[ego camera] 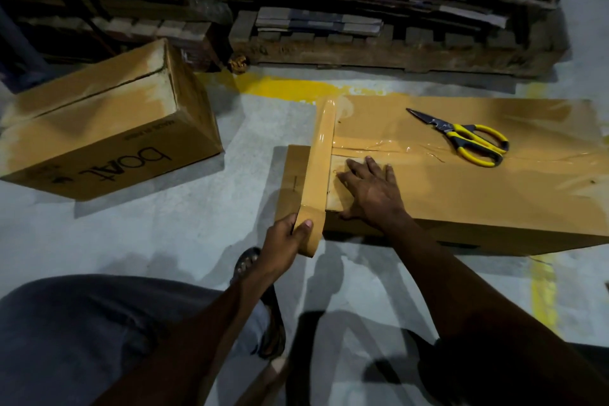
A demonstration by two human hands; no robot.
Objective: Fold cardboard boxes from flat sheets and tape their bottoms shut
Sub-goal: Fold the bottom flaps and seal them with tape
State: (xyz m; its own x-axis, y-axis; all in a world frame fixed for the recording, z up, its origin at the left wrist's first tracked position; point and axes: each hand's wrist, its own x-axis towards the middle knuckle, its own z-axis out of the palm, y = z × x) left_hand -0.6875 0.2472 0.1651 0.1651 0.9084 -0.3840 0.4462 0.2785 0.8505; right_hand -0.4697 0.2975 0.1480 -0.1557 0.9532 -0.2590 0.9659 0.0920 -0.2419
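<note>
As I read it, step: taping box [461, 198] end.
Left hand [283, 239]: grips tape roll [311, 243] (strip [321, 148] taut).
Right hand [372, 188]: flat on box.
Next: needs scissors [468, 138].

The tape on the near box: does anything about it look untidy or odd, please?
Yes: the seam tape is wrinkled and puckered beside the scissors, not lying flat on the box.
</note>
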